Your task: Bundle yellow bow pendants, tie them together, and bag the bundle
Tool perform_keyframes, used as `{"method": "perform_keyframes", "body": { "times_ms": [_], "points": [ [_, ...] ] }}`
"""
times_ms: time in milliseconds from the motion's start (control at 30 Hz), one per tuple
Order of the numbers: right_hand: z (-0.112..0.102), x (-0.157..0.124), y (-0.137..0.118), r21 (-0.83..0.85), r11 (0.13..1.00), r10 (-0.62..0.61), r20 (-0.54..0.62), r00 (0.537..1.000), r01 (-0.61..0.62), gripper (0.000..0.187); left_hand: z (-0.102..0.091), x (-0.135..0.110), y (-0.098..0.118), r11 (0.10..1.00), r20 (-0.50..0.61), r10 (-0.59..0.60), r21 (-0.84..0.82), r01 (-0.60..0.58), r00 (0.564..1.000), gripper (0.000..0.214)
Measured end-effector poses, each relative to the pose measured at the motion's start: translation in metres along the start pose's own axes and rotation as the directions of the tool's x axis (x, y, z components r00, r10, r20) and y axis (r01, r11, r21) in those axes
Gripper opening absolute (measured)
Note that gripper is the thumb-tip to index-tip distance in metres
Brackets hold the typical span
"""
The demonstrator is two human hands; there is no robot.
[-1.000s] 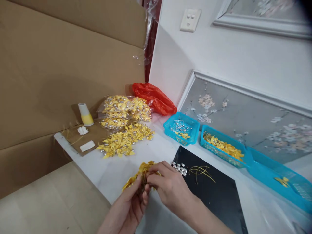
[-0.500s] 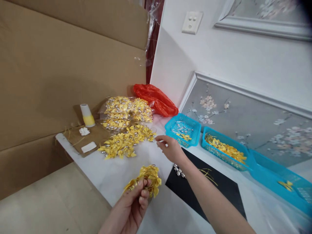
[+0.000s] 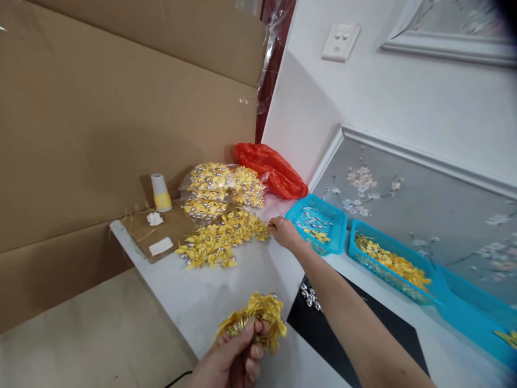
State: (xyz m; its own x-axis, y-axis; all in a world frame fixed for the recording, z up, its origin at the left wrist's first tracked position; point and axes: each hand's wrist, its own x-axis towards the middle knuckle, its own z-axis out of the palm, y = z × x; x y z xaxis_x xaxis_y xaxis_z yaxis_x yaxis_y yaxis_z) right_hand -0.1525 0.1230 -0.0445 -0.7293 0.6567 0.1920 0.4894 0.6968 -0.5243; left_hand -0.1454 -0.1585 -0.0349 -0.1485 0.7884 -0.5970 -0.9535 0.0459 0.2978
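Observation:
My left hand (image 3: 240, 353) is closed around a bunch of yellow artificial flowers (image 3: 272, 312) with silvery beads and thin stems, held above the white table's front part. Farther back, a loose pile of similar yellow flowers (image 3: 216, 242) lies on the tabletop. My right hand (image 3: 285, 231) reaches to the right end of that pile. Its fingertips are pinched together on a flower there, partly hidden by the fingers. Under my right forearm lies a black mat (image 3: 301, 312), with a cluster of silver beads (image 3: 310, 297) near its left corner.
Clear bags of yellow flowers (image 3: 210, 186) and a red plastic bag (image 3: 274, 172) stand at the back. Blue baskets (image 3: 343, 237) line the wall at right. A white-and-yellow cone (image 3: 161, 194) stands on brown board (image 3: 139, 229) at left. Cardboard (image 3: 121, 97) rises behind.
My right hand has moved onto the right end of the flower pile, and its fingers have closed. My left hand keeps its bunch. The whole view has shifted slightly.

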Motion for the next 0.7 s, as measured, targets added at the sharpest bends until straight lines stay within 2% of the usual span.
{"method": "perform_keyframes", "body": {
  "times_ms": [100,233,367,500,600,700],
  "points": [
    [-0.015,-0.024,0.001,0.061,0.997,0.052,-0.026,0.998,-0.051,0.016,0.0,0.002,-0.001,0.999,0.01,0.041,0.011,-0.041,0.999,0.01],
    [-0.037,-0.066,-0.002,0.237,0.965,0.117,-0.009,0.993,-0.112,0.021,0.005,0.006,-0.003,0.996,-0.016,0.084,0.016,-0.084,0.996,0.013],
    [-0.056,-0.11,-0.014,0.418,0.9,0.116,0.053,0.992,-0.127,0.028,0.012,0.011,-0.005,0.993,-0.035,0.12,0.02,-0.12,0.992,0.014],
    [-0.066,-0.148,-0.032,0.511,0.847,0.128,0.068,0.989,-0.145,0.03,0.018,0.016,-0.007,0.985,-0.055,0.171,0.007,-0.171,0.984,0.016],
    [-0.063,-0.173,-0.048,0.413,0.909,0.107,-0.089,0.99,-0.061,0.022,0.02,0.018,-0.01,0.984,-0.063,0.18,0.013,-0.179,0.982,0.017],
    [-0.052,-0.192,-0.064,0.179,0.974,-0.103,-0.215,0.971,0.142,0.016,0.022,0.018,-0.013,0.983,-0.074,0.182,0.013,-0.182,0.98,0.016]
  ]
}}
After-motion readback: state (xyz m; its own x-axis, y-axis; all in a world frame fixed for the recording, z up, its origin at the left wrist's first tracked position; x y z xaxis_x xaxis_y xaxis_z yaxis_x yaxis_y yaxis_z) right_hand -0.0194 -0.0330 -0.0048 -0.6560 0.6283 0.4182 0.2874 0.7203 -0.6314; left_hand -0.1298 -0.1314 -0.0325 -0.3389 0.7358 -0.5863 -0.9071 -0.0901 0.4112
